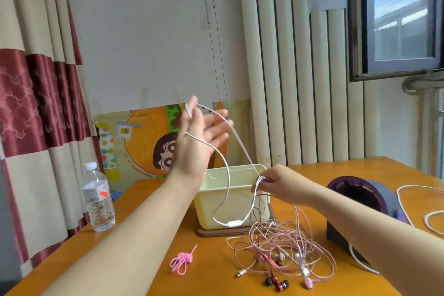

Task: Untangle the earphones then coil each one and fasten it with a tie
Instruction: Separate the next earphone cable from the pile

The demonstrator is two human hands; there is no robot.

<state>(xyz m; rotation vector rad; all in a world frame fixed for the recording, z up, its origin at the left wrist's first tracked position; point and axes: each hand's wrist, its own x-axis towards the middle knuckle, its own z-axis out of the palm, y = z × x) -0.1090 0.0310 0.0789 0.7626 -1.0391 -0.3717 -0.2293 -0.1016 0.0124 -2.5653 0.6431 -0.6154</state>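
Left hand (200, 137): raised above the table, fingers straight and spread, the white earphone cable (234, 223) looped across its palm and over a fingertip.
Right hand (276, 185): lower, at the cream tub's (209, 209) rim, fingers pinched on gathered strands of that cable.
Cable: hangs in a slack loop between the hands, in front of the tub.
Pink earphone tangle (283, 245): on the orange table (149, 279), under the right hand.
Pink tie (181, 261): on the table, left of the tangle.
Water bottle (98, 202): upright at the table's left edge.
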